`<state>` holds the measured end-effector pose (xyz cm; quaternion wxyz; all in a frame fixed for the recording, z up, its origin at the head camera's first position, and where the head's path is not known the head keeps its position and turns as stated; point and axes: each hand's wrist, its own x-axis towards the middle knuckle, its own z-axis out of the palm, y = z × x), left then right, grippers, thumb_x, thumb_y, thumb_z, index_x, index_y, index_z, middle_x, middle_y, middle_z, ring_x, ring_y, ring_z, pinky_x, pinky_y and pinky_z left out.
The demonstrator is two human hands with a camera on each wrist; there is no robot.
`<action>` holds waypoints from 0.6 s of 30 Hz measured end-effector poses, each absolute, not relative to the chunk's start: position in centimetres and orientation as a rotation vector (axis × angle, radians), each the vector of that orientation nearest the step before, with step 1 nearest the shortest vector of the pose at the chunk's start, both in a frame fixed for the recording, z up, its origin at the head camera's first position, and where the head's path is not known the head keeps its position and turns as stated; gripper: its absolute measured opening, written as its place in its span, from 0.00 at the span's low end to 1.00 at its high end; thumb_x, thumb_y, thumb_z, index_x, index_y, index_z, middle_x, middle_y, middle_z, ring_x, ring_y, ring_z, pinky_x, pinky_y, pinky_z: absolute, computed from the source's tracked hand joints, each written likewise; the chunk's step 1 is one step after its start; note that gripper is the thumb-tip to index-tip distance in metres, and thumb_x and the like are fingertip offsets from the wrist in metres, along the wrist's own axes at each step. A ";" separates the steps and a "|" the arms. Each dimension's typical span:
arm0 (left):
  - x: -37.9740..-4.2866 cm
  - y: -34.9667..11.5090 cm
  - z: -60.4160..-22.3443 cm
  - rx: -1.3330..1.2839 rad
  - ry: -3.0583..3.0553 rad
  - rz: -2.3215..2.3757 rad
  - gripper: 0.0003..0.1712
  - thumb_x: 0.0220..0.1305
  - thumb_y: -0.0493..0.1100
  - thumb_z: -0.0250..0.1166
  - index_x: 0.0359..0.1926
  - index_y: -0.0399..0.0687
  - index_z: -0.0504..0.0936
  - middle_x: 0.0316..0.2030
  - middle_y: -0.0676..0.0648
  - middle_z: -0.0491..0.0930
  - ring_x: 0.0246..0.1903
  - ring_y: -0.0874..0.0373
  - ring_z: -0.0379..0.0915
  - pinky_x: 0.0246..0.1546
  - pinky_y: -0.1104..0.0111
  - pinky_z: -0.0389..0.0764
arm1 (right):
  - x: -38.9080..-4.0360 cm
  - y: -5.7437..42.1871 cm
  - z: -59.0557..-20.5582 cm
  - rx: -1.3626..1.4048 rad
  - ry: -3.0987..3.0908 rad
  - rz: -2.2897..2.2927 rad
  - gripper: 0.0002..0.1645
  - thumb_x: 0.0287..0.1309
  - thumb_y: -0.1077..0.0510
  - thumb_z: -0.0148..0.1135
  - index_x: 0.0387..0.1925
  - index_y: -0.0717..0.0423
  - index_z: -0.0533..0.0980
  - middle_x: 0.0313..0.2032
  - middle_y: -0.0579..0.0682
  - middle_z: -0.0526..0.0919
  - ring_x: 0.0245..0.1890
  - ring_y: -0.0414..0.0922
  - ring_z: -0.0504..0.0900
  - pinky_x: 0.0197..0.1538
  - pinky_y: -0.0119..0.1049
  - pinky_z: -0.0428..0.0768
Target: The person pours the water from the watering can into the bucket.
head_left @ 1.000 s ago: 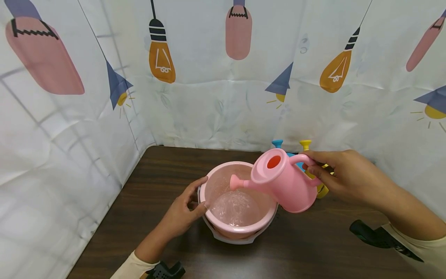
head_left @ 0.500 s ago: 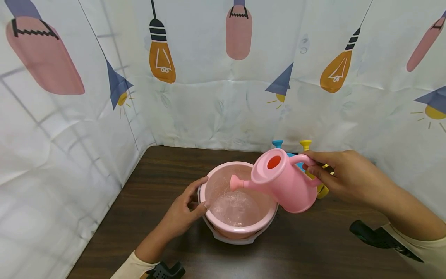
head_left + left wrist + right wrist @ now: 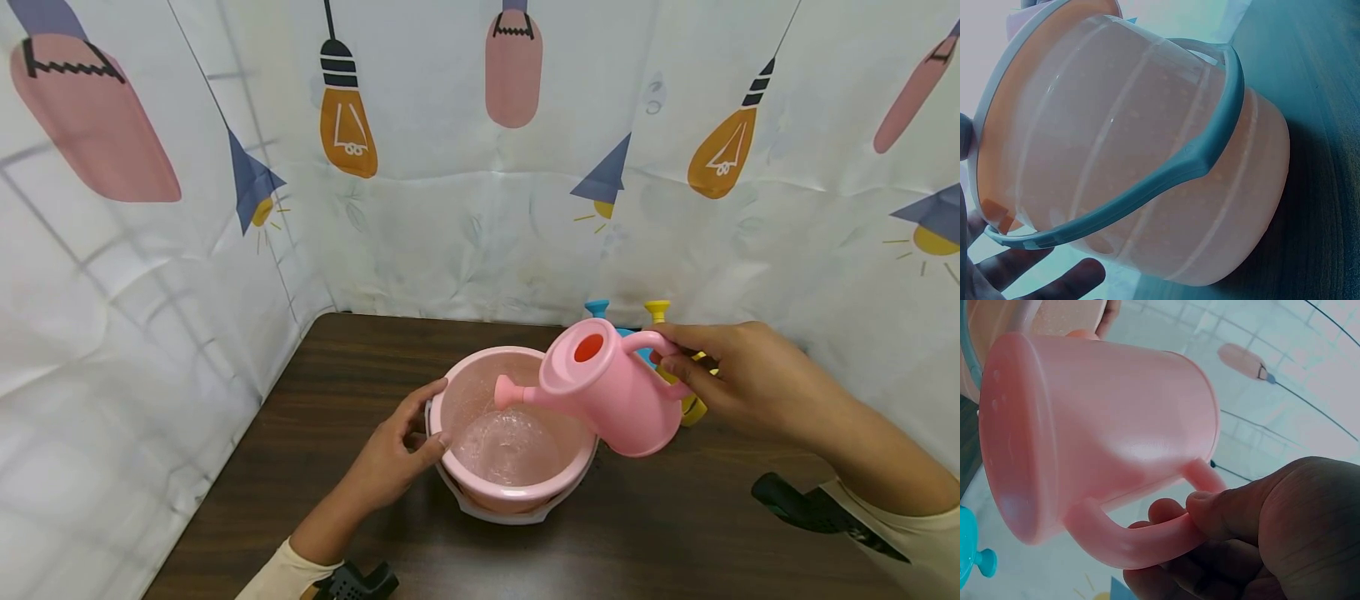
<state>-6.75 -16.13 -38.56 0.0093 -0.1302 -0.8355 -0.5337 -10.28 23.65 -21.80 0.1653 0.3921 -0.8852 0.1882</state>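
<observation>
My right hand grips the handle of a pink watering can. The can tilts left, its spout over the mouth of a pink bucket. Rippled water lies in the bucket; I cannot make out a stream from the spout. At the bucket's left rim my left hand holds on, thumb on the near side and a finger further back. In the left wrist view the bucket shows its ribbed wall, with the carrying handle hanging down against it.
Behind the pink can, a blue watering can and a yellow one stand partly hidden. The dark wooden table meets a white patterned curtain at its back and left edges.
The ripples on the water in the bucket shift from frame to frame. Both hands, the watering can and the bucket hold their places.
</observation>
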 end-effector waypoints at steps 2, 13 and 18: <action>-6.8 -16.1 -38.6 -0.411 -2.606 -1.670 0.37 0.69 0.48 0.65 0.76 0.65 0.64 0.56 0.43 0.78 0.45 0.52 0.79 0.41 0.62 0.81 | -10.3 23.6 -21.8 1.124 -2.507 0.535 0.23 0.56 0.67 0.73 0.53 0.48 0.84 0.29 0.31 0.80 0.26 0.29 0.76 0.27 0.25 0.73; -6.8 -16.2 -38.6 -0.413 -2.604 -1.677 0.37 0.69 0.47 0.65 0.76 0.65 0.64 0.55 0.43 0.78 0.46 0.52 0.79 0.41 0.63 0.81 | -10.3 23.6 -21.8 1.135 -2.490 0.549 0.24 0.56 0.68 0.72 0.54 0.48 0.84 0.28 0.32 0.80 0.26 0.29 0.76 0.27 0.23 0.72; -6.8 -16.1 -38.6 -0.416 -2.597 -1.685 0.37 0.69 0.46 0.65 0.76 0.64 0.64 0.55 0.42 0.78 0.46 0.52 0.79 0.40 0.62 0.81 | -10.3 23.6 -21.7 1.132 -2.502 0.544 0.23 0.56 0.68 0.73 0.52 0.48 0.84 0.27 0.33 0.79 0.24 0.29 0.75 0.26 0.24 0.72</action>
